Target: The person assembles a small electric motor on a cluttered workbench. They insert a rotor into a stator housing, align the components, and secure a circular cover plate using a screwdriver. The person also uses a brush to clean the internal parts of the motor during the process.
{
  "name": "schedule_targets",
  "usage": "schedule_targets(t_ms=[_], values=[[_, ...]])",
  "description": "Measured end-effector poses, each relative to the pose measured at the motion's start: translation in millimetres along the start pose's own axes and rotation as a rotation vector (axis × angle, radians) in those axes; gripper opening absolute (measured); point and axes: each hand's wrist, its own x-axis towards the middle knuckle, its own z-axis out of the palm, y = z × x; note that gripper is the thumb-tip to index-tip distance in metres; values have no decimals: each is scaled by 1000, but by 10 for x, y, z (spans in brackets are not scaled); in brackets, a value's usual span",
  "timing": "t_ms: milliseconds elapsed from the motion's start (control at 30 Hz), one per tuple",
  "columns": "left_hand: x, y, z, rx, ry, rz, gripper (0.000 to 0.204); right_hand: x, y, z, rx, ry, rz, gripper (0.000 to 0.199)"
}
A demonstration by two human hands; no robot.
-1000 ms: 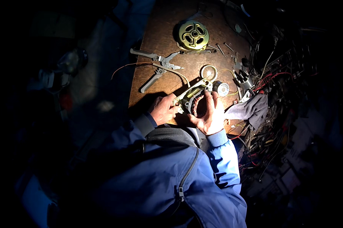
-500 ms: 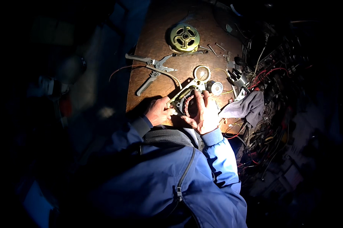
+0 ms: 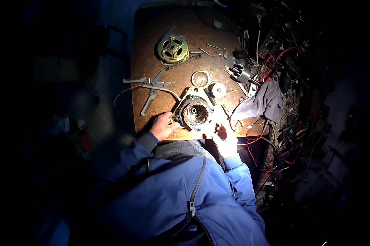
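Note:
On the wooden table in front of me lies an open motor housing with a ring of copper windings, its hollow middle facing up. It sits in a pale metal bracket. My left hand grips the left edge of this assembly, thumb and fingers closed on it. My right hand is off to the lower right of the housing, apart from it, with fingers half curled and spaced apart. Strong light washes out the fingertips, and nothing held shows there. A small round spool stands by the bracket's right side.
Wire-stripping pliers lie left, a cable across them. Farther back are a gold vented motor cover, a wrench and several screws. A grey cloth, a black cylindrical part and tangled wires crowd the right side.
My right hand has lifted off the housing and moved down and right, uncovering the windings. The housing now lies flatter, facing up; my left hand still holds its edge. The view has shifted.

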Motion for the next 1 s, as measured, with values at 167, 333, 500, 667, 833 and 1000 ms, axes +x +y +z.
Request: schedule_targets(t_ms=[167, 333, 500, 667, 833, 1000], values=[[-61, 181, -17, 191, -69, 102, 67, 102, -39, 111, 166, 28, -260, 38], [11, 324, 109, 66, 94, 51, 84, 353, -404, -211, -201, 24, -90, 15], [22, 521, 255, -25, 136, 1, 70, 711, -533, -389, -270, 31, -187, 15], [54, 265, 271, -63, 121, 92, 59, 936, -934, -523, -370, 24, -255, 18], [-20, 247, 349, -238, 197, 30, 62, 1339, -1382, -1014, -736, 251, -634, 18], [16, 160, 359, -192, 224, 83, 64, 1861, -1418, -1490, -1180, 170, -455, 47]])
